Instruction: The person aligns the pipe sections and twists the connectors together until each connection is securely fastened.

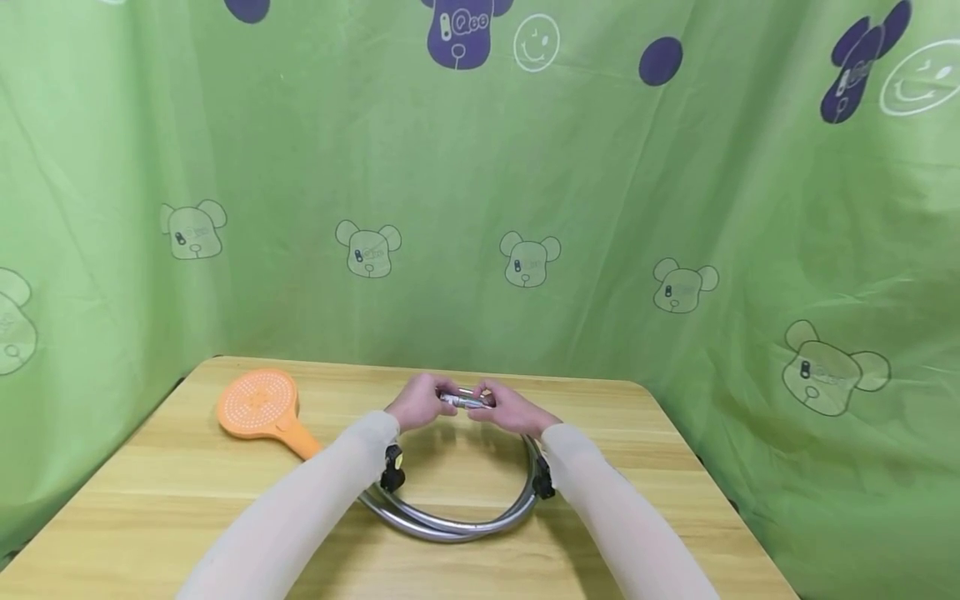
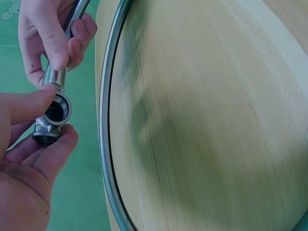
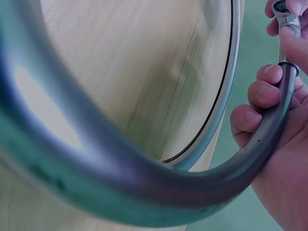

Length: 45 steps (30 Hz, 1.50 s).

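In front of me, both hands meet over the far part of the table. My left hand (image 1: 418, 403) pinches a chrome tee fitting (image 2: 47, 130) between thumb and fingers; its round threaded opening faces the left wrist camera. My right hand (image 1: 516, 412) grips the metal end connector (image 3: 284, 50) of a silver shower hose (image 1: 450, 533), fingers curled round the hose just behind it. Connector and fitting are in line, end to end at the joint. From the right hand the hose loops down toward me. An orange shower head (image 1: 258, 406) lies at left, its handle's end hidden by my left forearm.
The wooden table (image 1: 150, 517) carries the hose loop between my forearms. Black wrist cameras (image 1: 392, 468) sit on both wrists, with the hose passing close to them. A green patterned curtain (image 1: 450, 167) hangs behind the table and along its sides.
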### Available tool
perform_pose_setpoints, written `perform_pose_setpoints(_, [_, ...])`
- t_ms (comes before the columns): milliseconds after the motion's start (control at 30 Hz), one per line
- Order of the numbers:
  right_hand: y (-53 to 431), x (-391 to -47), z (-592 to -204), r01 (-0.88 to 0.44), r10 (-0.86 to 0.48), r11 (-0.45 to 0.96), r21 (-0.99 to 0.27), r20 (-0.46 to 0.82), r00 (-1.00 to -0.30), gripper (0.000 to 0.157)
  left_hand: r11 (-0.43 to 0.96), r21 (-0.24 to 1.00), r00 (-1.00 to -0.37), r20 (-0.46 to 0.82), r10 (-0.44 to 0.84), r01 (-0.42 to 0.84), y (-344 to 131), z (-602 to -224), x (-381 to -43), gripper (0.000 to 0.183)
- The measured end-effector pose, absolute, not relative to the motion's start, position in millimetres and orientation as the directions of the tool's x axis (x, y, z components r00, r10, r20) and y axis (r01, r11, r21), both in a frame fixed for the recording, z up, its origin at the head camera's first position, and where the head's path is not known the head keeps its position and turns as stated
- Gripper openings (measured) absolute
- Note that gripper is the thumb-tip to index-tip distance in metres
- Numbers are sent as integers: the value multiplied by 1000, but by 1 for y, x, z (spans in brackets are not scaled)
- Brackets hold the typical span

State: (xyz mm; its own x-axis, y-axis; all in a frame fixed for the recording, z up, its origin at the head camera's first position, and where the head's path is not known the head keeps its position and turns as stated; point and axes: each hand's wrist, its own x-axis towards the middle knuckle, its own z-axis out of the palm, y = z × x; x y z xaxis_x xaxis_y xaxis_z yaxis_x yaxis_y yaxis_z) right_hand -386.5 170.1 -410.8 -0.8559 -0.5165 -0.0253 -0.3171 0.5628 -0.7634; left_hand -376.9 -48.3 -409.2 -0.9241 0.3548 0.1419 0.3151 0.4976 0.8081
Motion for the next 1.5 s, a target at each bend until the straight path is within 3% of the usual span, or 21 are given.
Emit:
perform_pose_setpoints(200, [172, -388, -411, -363, -529, 572, -736, 7, -848, 17, 495, 809, -922, 140, 360, 317, -48, -410, -378, 24])
perform_pose_setpoints(367, [172, -390, -411, -396, -544, 596, -699, 11, -839, 27, 502, 803, -922, 143, 361, 321, -47, -411, -380, 24])
perform_pose_setpoints(567, [172, -388, -409, -340, -528, 605, -720, -44, -848, 40, 511, 795, -918, 141, 370, 328, -47, -410, -378, 24])
perform_pose_setpoints(933, [174, -389, -413, -359, -527, 581, -730, -2, -850, 14, 514, 801, -926, 127, 355, 307, -45, -410, -378, 25])
perform_pose_setpoints(1100, [175, -390, -412, -396, -546, 598, -697, 8, -838, 29, 514, 801, -924, 123, 361, 308, -45, -408, -376, 25])
perform_pose_setpoints(1300, [175, -390, -412, -312, -509, 622, -719, -68, -858, 44, 520, 797, -923, 117, 365, 307, -43, -407, -374, 25])
perform_pose_setpoints(1500, [171, -386, -411, -290, -481, 598, -747, -45, -876, 30, 517, 800, -926, 124, 355, 305, -44, -408, -375, 25])
